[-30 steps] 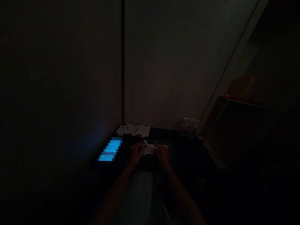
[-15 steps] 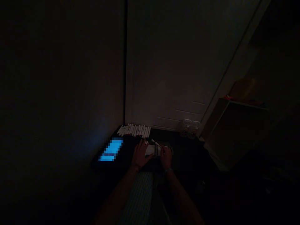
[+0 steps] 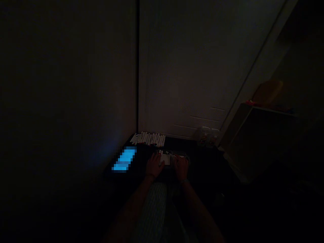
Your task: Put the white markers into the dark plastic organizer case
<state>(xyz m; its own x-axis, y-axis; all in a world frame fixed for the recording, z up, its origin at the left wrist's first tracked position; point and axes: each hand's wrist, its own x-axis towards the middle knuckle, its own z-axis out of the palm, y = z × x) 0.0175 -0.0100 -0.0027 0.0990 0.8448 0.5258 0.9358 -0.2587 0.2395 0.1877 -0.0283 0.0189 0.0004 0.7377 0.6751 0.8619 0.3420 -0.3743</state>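
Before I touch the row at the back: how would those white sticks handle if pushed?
The white sticks look slim and straight, so they are probably stiff and light. Each might roll, being long and narrow, though it's too dark to tell if they're round. Packed side by side, pushing one would likely shift its neighbours.

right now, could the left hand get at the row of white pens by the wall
Probably yes: the white pens lie just beyond the left hand, with nothing tall showing between. The glowing screen sits off to the side. It's too dark to tell whether that grip is full.
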